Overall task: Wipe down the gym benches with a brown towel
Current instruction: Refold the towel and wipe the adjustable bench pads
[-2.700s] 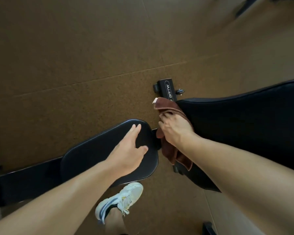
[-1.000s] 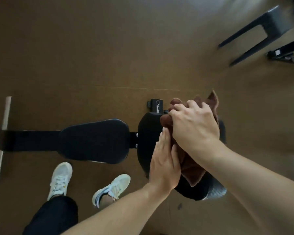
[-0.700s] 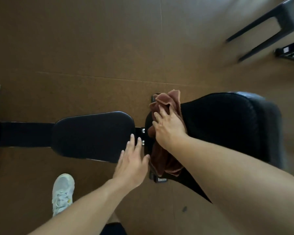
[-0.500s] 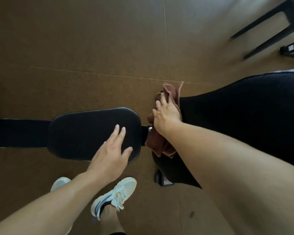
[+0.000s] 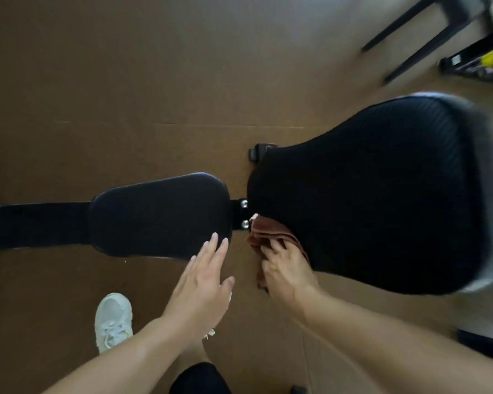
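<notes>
You are looking straight down at a black gym bench (image 5: 160,214) on a brown floor (image 5: 125,81). Its small seat pad lies at the centre, and its larger back pad (image 5: 367,200) spreads toward 3 o'clock, blurred at its far edge. Between the two pads, two silver bolts (image 5: 244,214) show on the joining bracket.

Your right hand (image 5: 286,270) presses the brown towel (image 5: 271,233) against the near corner of the back pad, just right of the bolts. Its fingers (image 5: 276,248) are bent over the bunched cloth, gripping it, and part of the towel hangs off the pad's edge below your hand.

Your left hand (image 5: 204,282) is flat with straight fingers, holding nothing. Its fingertips reach the seat pad's near edge at about 6 o'clock; whether they touch it is unclear.

A white sneaker (image 5: 113,321) stands on the floor toward 7 o'clock. Black metal legs (image 5: 421,38) and other blurred equipment sit at 1 to 2 o'clock.
</notes>
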`<state>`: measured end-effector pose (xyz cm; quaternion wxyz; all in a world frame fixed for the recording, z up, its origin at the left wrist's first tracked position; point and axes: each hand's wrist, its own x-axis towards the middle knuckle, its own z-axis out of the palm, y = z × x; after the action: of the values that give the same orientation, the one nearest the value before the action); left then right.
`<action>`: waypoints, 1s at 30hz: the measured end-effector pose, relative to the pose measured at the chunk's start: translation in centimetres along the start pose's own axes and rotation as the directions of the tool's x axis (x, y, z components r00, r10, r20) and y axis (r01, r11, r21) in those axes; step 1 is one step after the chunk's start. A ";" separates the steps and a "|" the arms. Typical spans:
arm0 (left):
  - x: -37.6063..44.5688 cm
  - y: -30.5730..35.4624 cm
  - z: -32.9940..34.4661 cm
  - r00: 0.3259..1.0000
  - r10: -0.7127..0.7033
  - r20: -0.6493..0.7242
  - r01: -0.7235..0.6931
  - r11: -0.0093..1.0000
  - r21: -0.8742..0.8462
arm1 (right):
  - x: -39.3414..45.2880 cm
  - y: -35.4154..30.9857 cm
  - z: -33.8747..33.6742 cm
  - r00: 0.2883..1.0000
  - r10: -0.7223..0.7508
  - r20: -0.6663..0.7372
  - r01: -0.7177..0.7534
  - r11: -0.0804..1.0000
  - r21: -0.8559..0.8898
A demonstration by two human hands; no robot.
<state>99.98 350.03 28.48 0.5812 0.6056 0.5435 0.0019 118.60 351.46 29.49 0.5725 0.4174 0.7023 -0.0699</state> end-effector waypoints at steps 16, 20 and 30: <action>-1.7 21.2 0.4 0.917 0.393 -0.074 -0.399 0.889 -0.226 | -19.2 15.5 -6.0 0.649 0.747 -0.142 -0.077 0.250 0.965; 0.8 22.6 2.0 0.935 0.249 -0.252 -0.330 0.871 -0.363 | -16.3 17.6 -7.8 0.606 0.770 -0.200 -0.105 0.327 0.939; 6.0 24.2 2.2 0.961 -0.115 -0.253 -0.088 0.739 -0.668 | -10.3 22.4 -14.5 0.761 0.552 -0.340 -0.280 0.753 0.596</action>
<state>119.72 358.91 41.02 0.6783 0.3442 0.5863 0.2786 122.65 368.97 51.70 0.2404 0.7076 0.6644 -0.0094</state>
